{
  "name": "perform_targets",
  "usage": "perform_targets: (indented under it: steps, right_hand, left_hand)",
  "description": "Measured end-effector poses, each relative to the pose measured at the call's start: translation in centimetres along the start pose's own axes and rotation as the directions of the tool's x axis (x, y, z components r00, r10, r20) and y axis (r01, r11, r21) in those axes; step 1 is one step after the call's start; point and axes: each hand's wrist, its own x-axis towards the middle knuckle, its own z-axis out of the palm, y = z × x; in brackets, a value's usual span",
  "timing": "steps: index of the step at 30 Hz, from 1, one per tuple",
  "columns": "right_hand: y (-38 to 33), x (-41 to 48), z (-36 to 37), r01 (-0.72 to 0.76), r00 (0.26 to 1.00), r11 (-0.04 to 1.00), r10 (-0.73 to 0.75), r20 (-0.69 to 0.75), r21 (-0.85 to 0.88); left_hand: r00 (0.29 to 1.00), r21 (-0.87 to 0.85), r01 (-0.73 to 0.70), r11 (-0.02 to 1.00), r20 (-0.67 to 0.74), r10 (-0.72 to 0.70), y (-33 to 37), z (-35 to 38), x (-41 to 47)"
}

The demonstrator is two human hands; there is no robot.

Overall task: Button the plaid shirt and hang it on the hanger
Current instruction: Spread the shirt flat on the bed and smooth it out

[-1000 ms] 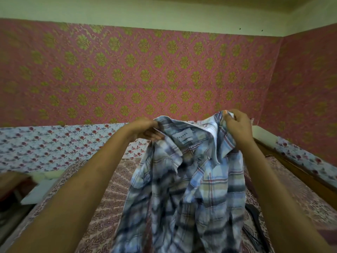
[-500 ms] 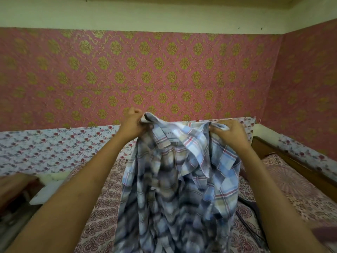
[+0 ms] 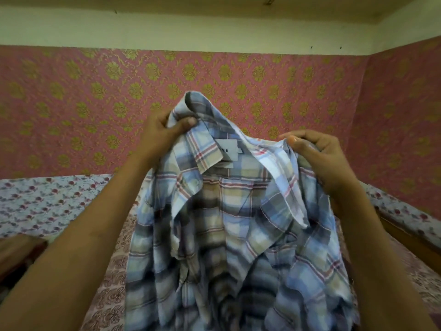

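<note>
Pink wallpaper (image 3: 71,103) with gold florets, a cream band (image 3: 214,29) above, seemingly a patterned bedspread (image 3: 112,271) below

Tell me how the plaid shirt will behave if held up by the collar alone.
Probably floppy: the plaid shirt sags in deep folds below the left hand and right hand gripping its collar. Likely light, since pinches alone hold it up.

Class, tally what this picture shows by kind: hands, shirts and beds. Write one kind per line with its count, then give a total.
Hands: 2 (left hand, right hand, each gripping the top of the shirt)
Shirts: 1 (plaid shirt)
Beds: 1 (bed, patterned cover)
Total: 4
</note>
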Motion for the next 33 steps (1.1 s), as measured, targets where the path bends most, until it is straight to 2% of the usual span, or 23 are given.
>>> perform_targets:
  steps: [2, 5, 9, 13, 16, 18, 20, 23, 26, 28, 29, 30, 33]
  right_hand:
    - [-0.3, 0.9, -0.5, -0.012, 0.998, 1.0, 0.01, 0.057, 0.022]
    - [1.5, 1.5, -0.4, 0.008, 0.997, 0.984, 0.007, 0.079, -0.18]
    - [5.9, 1.0, 1.0, 0.04, 0.997, 0.951, -0.018, 0.072, -0.306]
    - [10.0, -0.4, 3.7, -0.014, 0.993, 0.973, 0.04, 0.11, -0.23]
    - [14.6, -0.8, 5.5, -0.143, 0.979, 0.976, 0.164, 0.123, -0.163]
    - [16.9, -1.0, 6.2, -0.222, 0.958, 0.958, 0.249, 0.142, -0.183]
    - [20.3, -0.6, 7.0, -0.301, 0.916, 0.922, 0.35, 0.193, -0.245]
    - [24.8, -0.6, 7.7, -0.382, 0.864, 0.859, 0.463, 0.199, -0.342]
    - [30.3, -0.7, 8.0, -0.408, 0.84, 0.801, 0.518, 0.164, -0.438]
    - [34.3, -1.1, 8.2, -0.416, 0.837, 0.748, 0.538, 0.104, -0.518]
    - [36.5, -1.3, 8.4, -0.419, 0.835, 0.732, 0.543, 0.089, -0.537]
    - [38.9, -1.3, 8.4, -0.407, 0.843, 0.71, 0.535, 0.064, -0.575]
    - [45.0, 0.0, 9.7, -0.368, 0.823, 0.555, 0.567, 0.016, -0.746]
  left_hand:
    - [1.0, 0.018, -0.013, 1.0, -0.017, 0.013, 0.0, -0.6, 1.4]
    - [0.999, 0.061, 0.048, 0.997, 0.019, -0.049, -1.7, -0.7, 1.9]
    - [0.987, 0.097, 0.098, 0.99, 0.115, -0.109, -5.4, -0.1, 0.6]
    - [0.962, 0.086, 0.148, 0.985, 0.22, -0.164, -10.1, 0.0, -0.6]
    - [0.91, 0.098, 0.233, 0.968, 0.328, -0.252, -14.7, 0.4, -0.9]
    - [0.874, 0.117, 0.25, 0.961, 0.4, -0.276, -17.5, 0.9, -1.1]
    - [0.787, 0.116, 0.334, 0.936, 0.512, -0.344, -21.2, 2.0, -1.0]
    - [0.591, 0.152, 0.445, 0.883, 0.691, -0.417, -26.7, 3.4, -1.4]
    - [0.29, 0.229, 0.553, 0.801, 0.848, -0.443, -32.3, 5.0, -1.8]
    - [0.151, 0.344, 0.522, 0.781, 0.863, -0.481, -36.1, 6.8, -2.3]
    - [0.134, 0.393, 0.47, 0.791, 0.853, -0.504, -38.2, 7.9, -2.5]
    - [0.179, 0.436, 0.407, 0.802, 0.823, -0.539, -40.3, 9.1, -2.6]
    - [0.498, 0.522, 0.244, 0.817, 0.656, -0.568, -46.5, 13.0, -2.5]
